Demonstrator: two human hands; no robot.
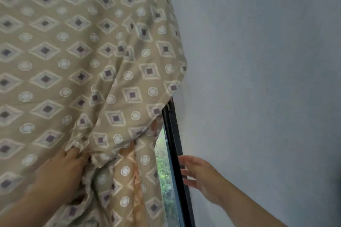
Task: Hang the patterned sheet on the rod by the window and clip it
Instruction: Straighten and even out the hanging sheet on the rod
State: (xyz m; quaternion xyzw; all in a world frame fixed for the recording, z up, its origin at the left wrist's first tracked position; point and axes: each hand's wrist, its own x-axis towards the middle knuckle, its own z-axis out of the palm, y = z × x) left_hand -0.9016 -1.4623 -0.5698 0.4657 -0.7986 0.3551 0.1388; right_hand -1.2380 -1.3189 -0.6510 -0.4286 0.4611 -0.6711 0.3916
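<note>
Patterned sheet (73, 51) hung over the window, long axis near vertical. Its folds ran from upper right down to bottom centre, with the right edge beside the grey wall (258, 61). Left hand (62, 171) gripped a bunched hem low on the sheet, fingers curled into the cloth. Right hand (199, 177) held nothing, fingers spread and straight, fingertips over the black window frame (175, 153).

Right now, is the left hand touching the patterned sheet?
Touching. Head view: the left hand grips a gathered fold of the patterned sheet, no gap.
</note>
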